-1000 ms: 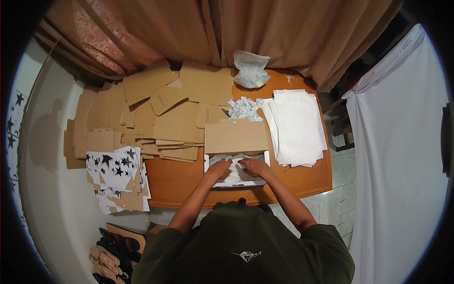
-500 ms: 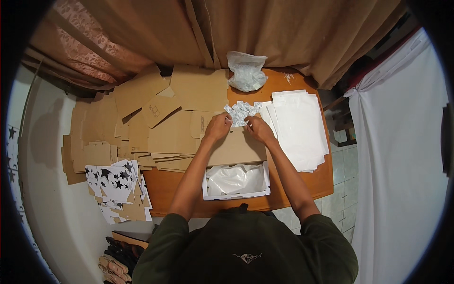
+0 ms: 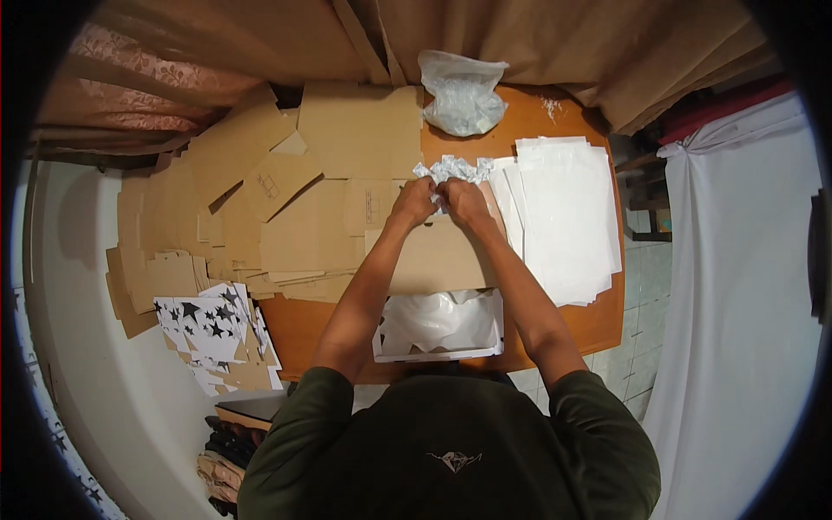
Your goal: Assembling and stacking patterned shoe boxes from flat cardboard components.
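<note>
My left hand (image 3: 414,201) and my right hand (image 3: 465,201) are side by side over the far middle of the wooden table (image 3: 598,325). Both are closed on a heap of crumpled white paper (image 3: 452,168) that sticks out above the fingers. Below my forearms stands an open cardboard box (image 3: 439,327) lined with white paper, its brown lid flap (image 3: 438,257) folded back toward the hands. The box is near the table's front edge, close to my body.
A stack of flat white sheets (image 3: 563,217) lies to the right. A clear plastic bag (image 3: 462,94) sits at the back. Flat brown cardboard blanks (image 3: 286,199) cover the left side, with star-printed white pieces (image 3: 208,325) at the front left. A brown curtain (image 3: 485,35) hangs behind.
Both hands left the white paper inside the box, reached away from me to the crumpled paper heap, and have closed on it.
</note>
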`<state>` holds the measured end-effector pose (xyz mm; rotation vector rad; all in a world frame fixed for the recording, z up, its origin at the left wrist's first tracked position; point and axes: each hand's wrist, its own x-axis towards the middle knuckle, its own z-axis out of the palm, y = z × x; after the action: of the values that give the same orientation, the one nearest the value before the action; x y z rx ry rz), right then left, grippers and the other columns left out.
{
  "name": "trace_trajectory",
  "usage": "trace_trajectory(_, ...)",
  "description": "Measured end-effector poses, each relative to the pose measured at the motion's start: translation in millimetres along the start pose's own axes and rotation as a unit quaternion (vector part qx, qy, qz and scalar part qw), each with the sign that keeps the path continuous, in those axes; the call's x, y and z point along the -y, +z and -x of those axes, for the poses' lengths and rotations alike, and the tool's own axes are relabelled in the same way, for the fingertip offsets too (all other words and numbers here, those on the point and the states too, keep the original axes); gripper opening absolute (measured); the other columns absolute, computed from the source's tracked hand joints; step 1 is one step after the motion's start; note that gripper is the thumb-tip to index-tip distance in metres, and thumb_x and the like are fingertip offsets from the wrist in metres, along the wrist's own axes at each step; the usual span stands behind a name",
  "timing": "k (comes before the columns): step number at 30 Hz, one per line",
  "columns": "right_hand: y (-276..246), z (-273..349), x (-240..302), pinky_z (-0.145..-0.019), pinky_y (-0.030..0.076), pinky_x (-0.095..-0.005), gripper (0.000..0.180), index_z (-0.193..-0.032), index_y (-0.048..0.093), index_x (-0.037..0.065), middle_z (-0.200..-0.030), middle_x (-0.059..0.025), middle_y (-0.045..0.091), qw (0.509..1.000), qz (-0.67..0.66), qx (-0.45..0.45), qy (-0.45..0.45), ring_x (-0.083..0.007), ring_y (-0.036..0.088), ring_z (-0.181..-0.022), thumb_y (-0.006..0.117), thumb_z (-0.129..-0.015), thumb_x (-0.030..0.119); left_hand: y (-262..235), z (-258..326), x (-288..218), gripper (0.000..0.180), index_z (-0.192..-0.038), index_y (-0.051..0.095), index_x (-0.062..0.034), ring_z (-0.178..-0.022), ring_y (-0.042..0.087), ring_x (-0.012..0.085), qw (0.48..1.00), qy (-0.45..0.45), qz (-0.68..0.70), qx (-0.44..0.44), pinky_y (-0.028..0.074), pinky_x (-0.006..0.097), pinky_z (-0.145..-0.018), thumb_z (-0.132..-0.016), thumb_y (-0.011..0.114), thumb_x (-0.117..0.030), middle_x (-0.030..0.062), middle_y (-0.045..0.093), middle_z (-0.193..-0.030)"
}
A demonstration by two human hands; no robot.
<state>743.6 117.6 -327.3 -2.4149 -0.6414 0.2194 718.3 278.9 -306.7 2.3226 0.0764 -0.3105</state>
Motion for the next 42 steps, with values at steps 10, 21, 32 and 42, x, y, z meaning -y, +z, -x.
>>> trace_trajectory(10,-54.8,33.4,51.3,-0.075,0.051,-0.0399,0.018,-0.102,0.066,-0.001,-0.086,-0.0138,0.065,0.978,-0.195,-0.068,0.005,-0.0294,0.064,-0.081,0.065,-0.095,0.016,-37.7,51.6,-31.4,0.022,-0.104,0.068,-0.0014,-0.081,0.072,0.0176,0.974,0.028,0.214,-0.069,0.056,0.031,-0.071,-0.083,0.075,-0.001,0.0103,0.072,-0.089)
trace_trajectory(21,-20.3,185.4,97.4,-0.061,0.047,-0.0293,0.012,-0.1,0.065,0.0,-0.077,-0.0038,0.062,0.927,-0.364,0.05,0.073,-0.0098,0.055,-0.066,0.063,-0.098,0.011,10.8,218.5,-16.7,0.015,-0.098,0.065,0.0007,-0.083,0.072,0.0167,0.961,0.009,0.275,-0.035,0.057,0.029,-0.071,-0.087,0.075,-0.003,0.0108,0.069,-0.088)
trace_trajectory(32,7.9,246.1,111.1,-0.068,0.051,-0.0345,0.015,-0.099,0.065,-0.002,-0.083,-0.0129,0.069,0.952,-0.275,0.112,0.079,-0.0203,0.064,-0.071,0.065,-0.097,0.013,49.9,279.7,9.5,0.019,-0.09,0.063,0.0021,-0.078,0.073,0.0213,0.977,-0.028,0.213,-0.009,0.056,0.034,-0.068,-0.088,0.078,-0.009,0.013,0.072,-0.086)
trace_trajectory(42,-12.7,239.6,112.4,-0.087,0.053,-0.0435,0.024,-0.108,0.068,-0.003,-0.103,-0.0227,0.07,0.984,-0.168,0.037,0.043,-0.0395,0.068,-0.099,0.069,-0.09,0.012,12.0,268.7,5.8,0.025,-0.109,0.063,-0.0006,-0.092,0.072,0.0265,0.985,0.044,0.159,-0.049,0.056,0.037,-0.08,-0.087,0.072,-0.008,0.0168,0.072,-0.1)
